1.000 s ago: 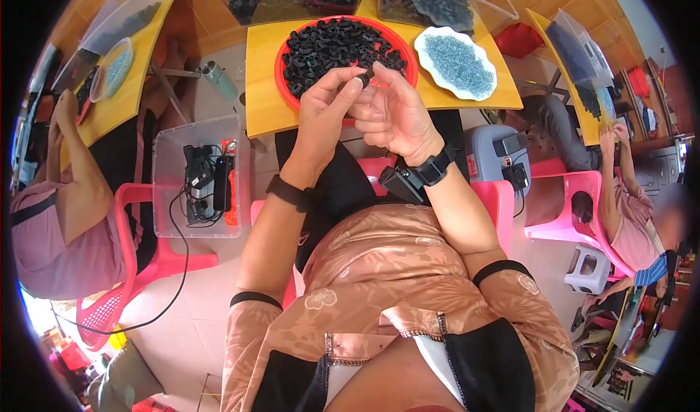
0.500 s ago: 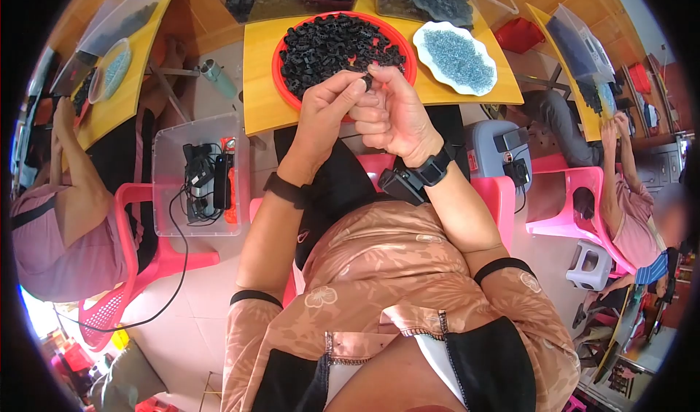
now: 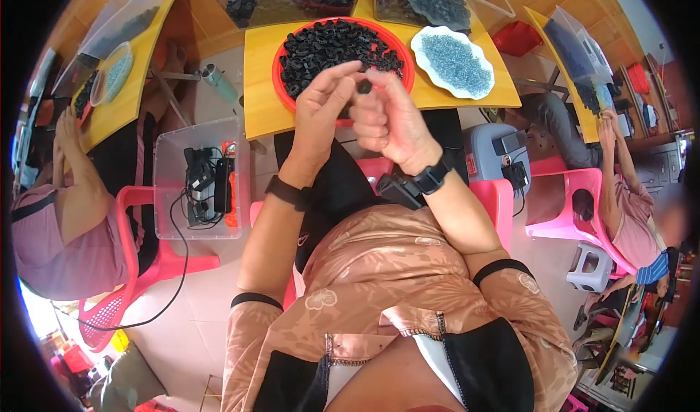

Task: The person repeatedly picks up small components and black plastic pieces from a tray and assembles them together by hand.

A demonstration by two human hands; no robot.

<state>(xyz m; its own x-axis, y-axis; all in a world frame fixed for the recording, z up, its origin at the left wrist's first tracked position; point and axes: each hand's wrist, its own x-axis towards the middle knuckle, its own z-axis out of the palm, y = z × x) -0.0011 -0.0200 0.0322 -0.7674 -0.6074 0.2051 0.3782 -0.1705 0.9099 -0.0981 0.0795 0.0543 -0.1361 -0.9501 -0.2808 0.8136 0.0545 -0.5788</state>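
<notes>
A small black piece (image 3: 364, 86) shows between my two hands, in front of a red tray (image 3: 410, 76) heaped with black parts (image 3: 332, 44). My left hand (image 3: 321, 109) is at its left, thumb and forefinger close to the piece with a small gap. My right hand (image 3: 386, 117) has its fingers curled and its thumb and forefinger around the piece; the fingertips are slightly blurred. To the right of the tray, a white scalloped plate (image 3: 421, 39) holds small clear bluish pieces (image 3: 456, 62). Both tray and plate rest on the yellow table (image 3: 259, 113).
Clear bins (image 3: 292, 7) with black parts stand at the table's back. A plastic box (image 3: 164, 186) with cables sits at the left, a grey case (image 3: 485, 153) at the right. One person (image 3: 69, 230) works at the left, another (image 3: 631, 219) at the right.
The fingertips of my left hand have come away from the black piece, which now shows more fully beside my right fingers. My right hand's thumb and forefinger have shifted slightly.
</notes>
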